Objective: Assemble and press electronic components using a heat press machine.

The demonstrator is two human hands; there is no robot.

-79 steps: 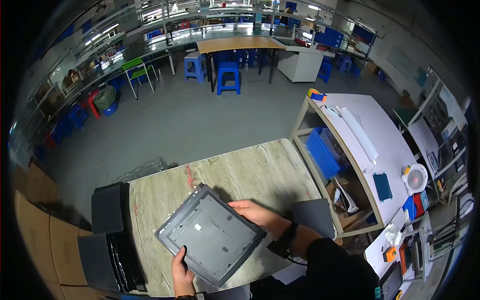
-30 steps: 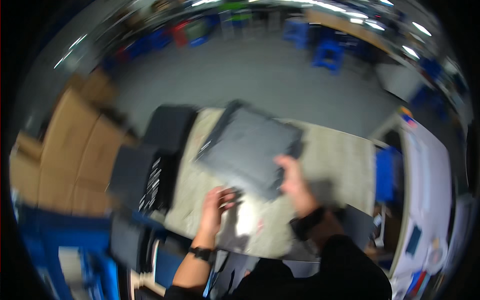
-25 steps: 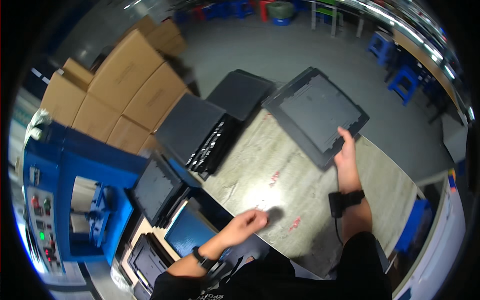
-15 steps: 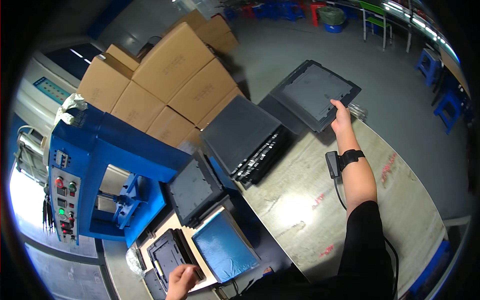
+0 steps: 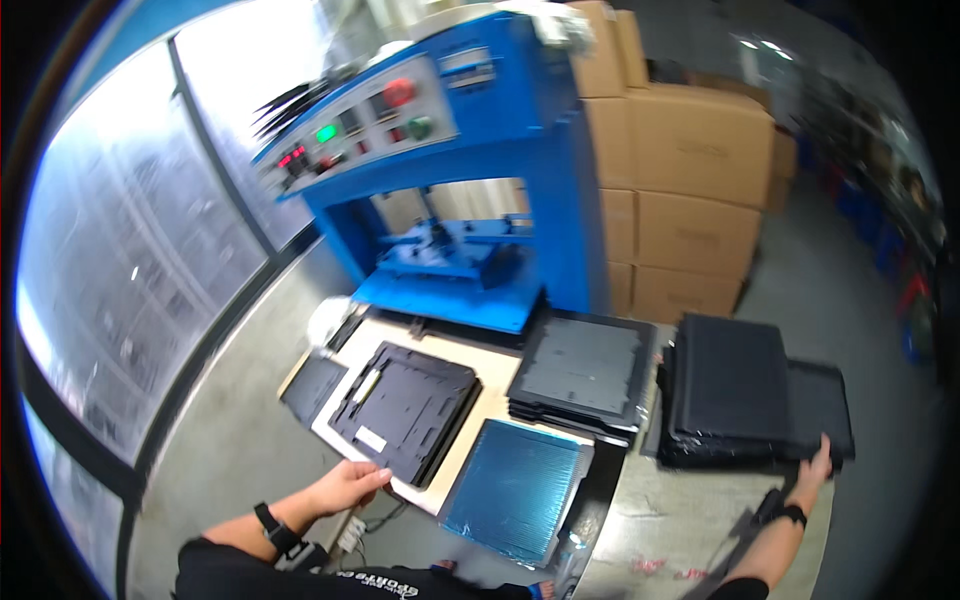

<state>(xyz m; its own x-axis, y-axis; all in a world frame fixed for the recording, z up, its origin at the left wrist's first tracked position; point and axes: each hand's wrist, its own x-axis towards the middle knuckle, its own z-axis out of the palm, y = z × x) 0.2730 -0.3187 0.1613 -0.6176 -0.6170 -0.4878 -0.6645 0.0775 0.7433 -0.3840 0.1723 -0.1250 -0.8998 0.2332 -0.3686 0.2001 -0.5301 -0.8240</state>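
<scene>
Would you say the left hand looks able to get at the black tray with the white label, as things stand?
Probably yes: the left hand is by the near edge of the black tray, with nothing seen between them.

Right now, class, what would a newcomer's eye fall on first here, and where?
Most likely the big blue machine at upper centre, with its lit control panel. Below it, a shiny blue slab lies at lower centre. At the right, the right hand is at the near edge of stacked dark panels.
</scene>
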